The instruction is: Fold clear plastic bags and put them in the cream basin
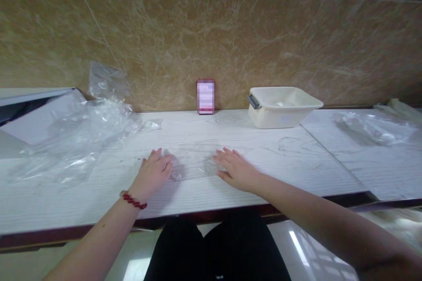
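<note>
Both hands rest on the white wood-grain table (198, 193), palms down and fingers apart. Under and beside the fingers of my left hand (155, 171) is a small clear plastic bag (176, 171), crumpled. At the fingertips of my right hand (239, 170) lies another bit of thin clear plastic (208, 166), partly covered by the fingers. Whether the two bits of plastic are one piece I cannot tell. A red beaded bracelet (133, 200) circles my left wrist.
A pile of clear plastic bags (95, 127) lies at the left, against a white box (42, 114). A phone (205, 97) leans upright on the marbled wall. Right of it stands a cream plastic bin (280, 116) with a grey handle. More clear plastic (376, 129) lies far right.
</note>
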Demonstrator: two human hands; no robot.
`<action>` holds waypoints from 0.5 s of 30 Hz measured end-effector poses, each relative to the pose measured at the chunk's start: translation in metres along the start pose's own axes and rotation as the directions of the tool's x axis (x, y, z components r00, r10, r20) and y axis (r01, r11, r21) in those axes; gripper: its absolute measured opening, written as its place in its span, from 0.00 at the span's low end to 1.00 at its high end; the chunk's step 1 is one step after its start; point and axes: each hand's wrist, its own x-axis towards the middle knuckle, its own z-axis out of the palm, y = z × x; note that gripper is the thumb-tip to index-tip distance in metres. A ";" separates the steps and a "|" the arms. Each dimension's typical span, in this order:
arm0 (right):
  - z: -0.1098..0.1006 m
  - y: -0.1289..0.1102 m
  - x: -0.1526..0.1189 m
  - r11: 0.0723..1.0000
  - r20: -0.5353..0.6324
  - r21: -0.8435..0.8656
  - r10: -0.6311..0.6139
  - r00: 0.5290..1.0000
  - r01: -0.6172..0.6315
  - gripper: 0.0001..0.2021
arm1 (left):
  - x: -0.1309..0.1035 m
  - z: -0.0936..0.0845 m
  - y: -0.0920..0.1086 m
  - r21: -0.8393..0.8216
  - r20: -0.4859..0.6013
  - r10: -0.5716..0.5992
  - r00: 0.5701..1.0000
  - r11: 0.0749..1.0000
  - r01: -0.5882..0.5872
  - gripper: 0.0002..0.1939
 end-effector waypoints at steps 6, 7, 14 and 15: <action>0.009 -0.006 0.000 0.998 0.036 -0.030 -0.050 0.998 0.051 0.25 | -0.001 0.004 0.011 -0.032 0.007 0.006 1.000 0.999 -0.005 0.21; 0.008 -0.006 0.001 0.998 0.035 -0.032 -0.055 0.998 0.056 0.26 | 0.001 0.004 0.012 -0.054 0.011 0.007 1.000 0.999 -0.007 0.21; -0.011 0.000 -0.004 0.973 -0.050 -0.093 -0.214 0.975 0.209 0.14 | 0.018 0.002 0.011 -0.167 0.064 0.017 0.998 0.986 -0.006 0.22; -0.013 0.001 -0.004 0.967 -0.051 -0.109 -0.237 0.970 0.230 0.12 | 0.019 0.002 0.010 -0.170 0.054 0.016 0.998 0.986 -0.007 0.22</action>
